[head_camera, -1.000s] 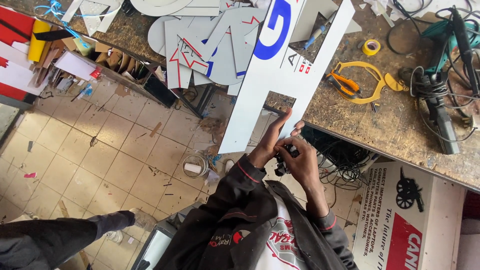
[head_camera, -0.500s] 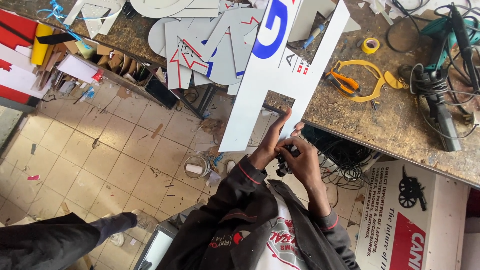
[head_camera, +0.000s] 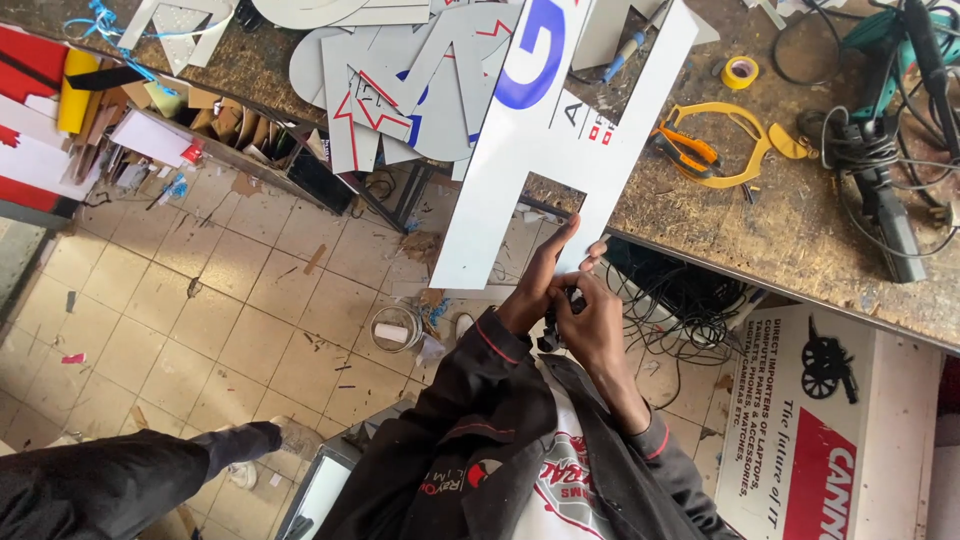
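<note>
1. Since the earlier frame, little has shifted: the white letter-shaped panel (head_camera: 560, 150) is still propped from the workbench (head_camera: 700, 200) edge, and both hands have stayed at its lower leg.
2. The left hand (head_camera: 535, 285) is closed on the panel's lower edge, thumb and fingers pinched on the sheet.
3. The right hand (head_camera: 590, 315) is curled tightly around a small dark tool (head_camera: 560, 315), held just beside the left hand below the panel.
4. The panel is tilted, its upper part lying on the bench over grey cut-out pieces (head_camera: 400, 90), its lower legs hanging over the tiled floor (head_camera: 200, 300).
5. A yellow-handled cutter (head_camera: 715, 145), a tape roll (head_camera: 741, 72) and a corded power tool (head_camera: 880, 190) are seen on the bench, well apart from the hands.
</note>
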